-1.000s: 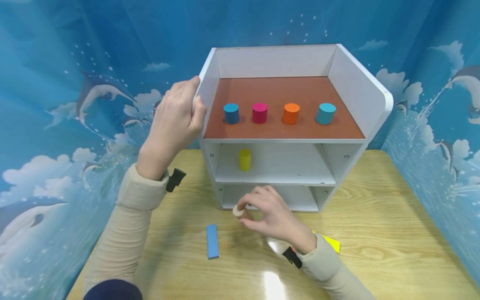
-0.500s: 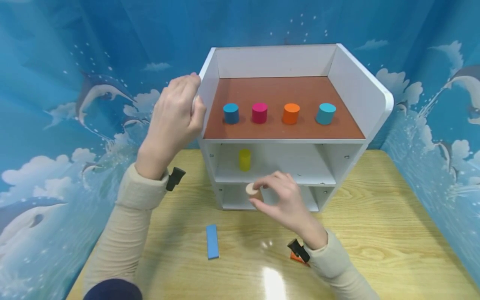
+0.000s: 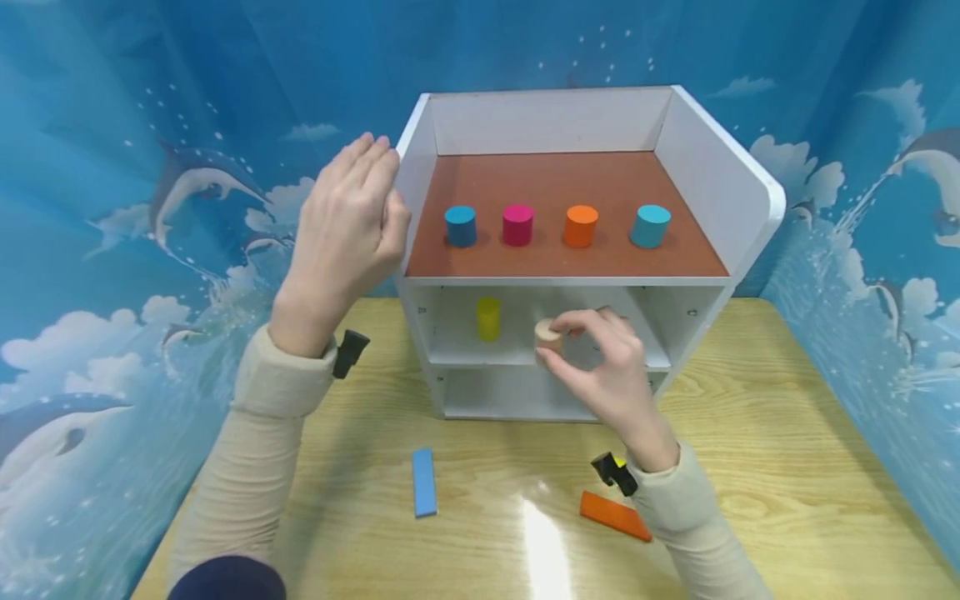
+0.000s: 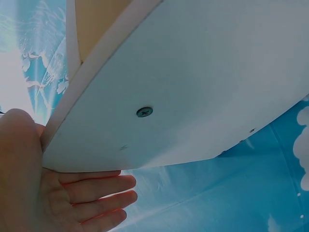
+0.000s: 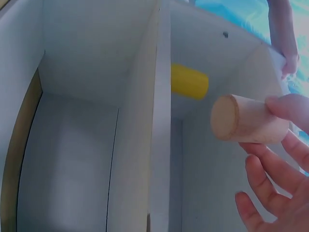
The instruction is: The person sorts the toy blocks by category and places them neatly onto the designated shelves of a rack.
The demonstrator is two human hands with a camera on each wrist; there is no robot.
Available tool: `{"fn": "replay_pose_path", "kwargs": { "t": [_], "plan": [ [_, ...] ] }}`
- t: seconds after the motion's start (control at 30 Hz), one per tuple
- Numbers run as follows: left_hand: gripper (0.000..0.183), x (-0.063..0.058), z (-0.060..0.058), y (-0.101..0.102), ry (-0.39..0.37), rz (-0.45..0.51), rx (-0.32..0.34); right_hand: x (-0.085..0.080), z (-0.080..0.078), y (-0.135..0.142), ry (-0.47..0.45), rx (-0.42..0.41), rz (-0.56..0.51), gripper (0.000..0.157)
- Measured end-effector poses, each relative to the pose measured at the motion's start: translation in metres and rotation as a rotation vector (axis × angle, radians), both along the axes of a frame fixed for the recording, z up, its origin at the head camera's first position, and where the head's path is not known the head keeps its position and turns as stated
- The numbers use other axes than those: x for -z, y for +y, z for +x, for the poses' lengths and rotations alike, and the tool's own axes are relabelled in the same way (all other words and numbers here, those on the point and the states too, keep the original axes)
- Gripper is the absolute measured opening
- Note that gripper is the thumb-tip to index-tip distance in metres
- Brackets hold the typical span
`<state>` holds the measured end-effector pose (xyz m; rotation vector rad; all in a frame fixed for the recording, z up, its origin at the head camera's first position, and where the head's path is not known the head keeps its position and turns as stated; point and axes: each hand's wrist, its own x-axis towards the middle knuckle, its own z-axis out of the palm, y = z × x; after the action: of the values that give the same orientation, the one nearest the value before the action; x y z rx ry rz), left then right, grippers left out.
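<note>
A plain wooden cylinder (image 3: 548, 335) is pinched between the thumb and fingertips of my right hand (image 3: 611, 367), in front of the white shelf unit's middle compartment. Seen from the right wrist, the wooden cylinder (image 5: 248, 118) lies sideways across the view. Inside that compartment a yellow cylinder (image 3: 488, 320) stands to the left of it. My left hand (image 3: 345, 221) is at the unit's left side panel (image 3: 415, 158). From the left wrist, the fingers of the left hand (image 4: 72, 198) look straight, with the panel's corner against the palm near the thumb.
On the unit's brown top (image 3: 547, 179) stand a blue cylinder (image 3: 461, 227), a magenta one (image 3: 517, 227), an orange one (image 3: 581, 227) and a turquoise one (image 3: 649, 227). A blue strip block (image 3: 423, 483) and an orange one (image 3: 615, 516) lie on the wooden table (image 3: 360, 500).
My right hand has carried the wooden cylinder up and to the right, from before the bottom compartment to the middle one. My left hand's fingers have straightened at the panel edge.
</note>
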<state>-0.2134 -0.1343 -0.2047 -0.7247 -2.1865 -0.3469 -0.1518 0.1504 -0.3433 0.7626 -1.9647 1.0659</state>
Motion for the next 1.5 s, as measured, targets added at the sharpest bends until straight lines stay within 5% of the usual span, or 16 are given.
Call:
{"fn": "replay_pose_path", "kwargs": {
  "t": [0.57,0.77,1.5],
  "plan": [
    [0.049,-0.006,0.000,-0.001,0.015,-0.036,0.019,0.011,-0.019,0.025,-0.050,0.164,-0.111,0.029],
    [0.049,-0.012,0.001,0.005,0.003,-0.094,-0.034,0.015,-0.023,0.031,-0.074,0.205,-0.113,0.028],
    [0.048,-0.001,-0.002,0.010,0.015,-0.020,-0.061,0.026,-0.029,0.040,-0.146,0.254,-0.117,0.029]
  ]
}}
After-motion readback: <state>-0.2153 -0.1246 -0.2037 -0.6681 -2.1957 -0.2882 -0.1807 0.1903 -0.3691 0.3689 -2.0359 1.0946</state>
